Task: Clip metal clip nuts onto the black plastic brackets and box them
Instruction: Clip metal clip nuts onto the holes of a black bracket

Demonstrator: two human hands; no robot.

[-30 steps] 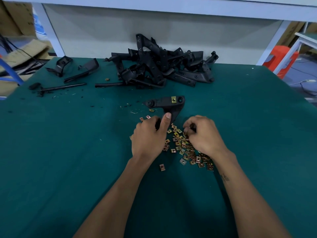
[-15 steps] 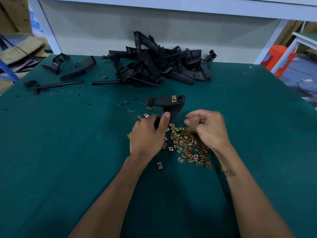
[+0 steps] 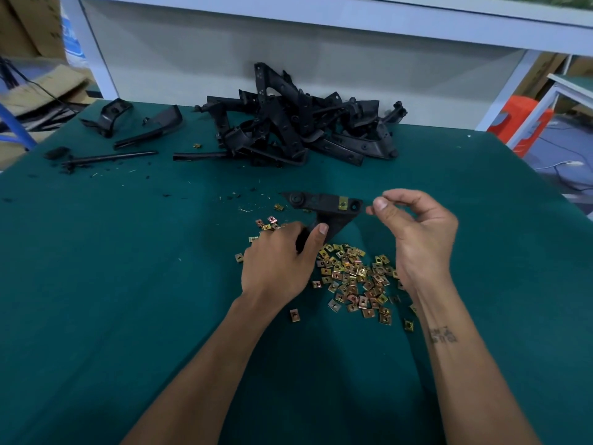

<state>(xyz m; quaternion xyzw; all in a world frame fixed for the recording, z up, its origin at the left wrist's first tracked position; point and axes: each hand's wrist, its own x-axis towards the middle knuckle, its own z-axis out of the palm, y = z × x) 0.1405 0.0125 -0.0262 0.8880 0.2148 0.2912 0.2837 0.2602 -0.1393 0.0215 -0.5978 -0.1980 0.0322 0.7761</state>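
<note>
Your left hand (image 3: 279, 261) holds the black bracket (image 3: 324, 208) by its lower stem: the grip is curled round that stem, thumb laid along the front edge, knuckles toward you. The bracket stands just above the desk (image 3: 112, 284), its long bar lying crosswise and its triangular web pointing down into your palm.

Your right hand (image 3: 417, 239) is raised just to the right of the bracket's bar end, palm turned to the left. Its grip is a pinch, thumb tip against forefinger tip, the other fingers loosely bent behind. Something small may sit in that pinch; too little shows to tell what. The pinch is close to the bar end but apart from it.

The bracket is matte black, with a round boss at the left end of the bar and a hole at the right end. One brass-coloured clip nut (image 3: 343, 203) is already seated on the bar, just left of that hole.

Loose clip nuts (image 3: 353, 277) lie scattered on the green desk below and between your wrists. A heap of black brackets (image 3: 298, 123) sits at the far edge against the white panel.
</note>
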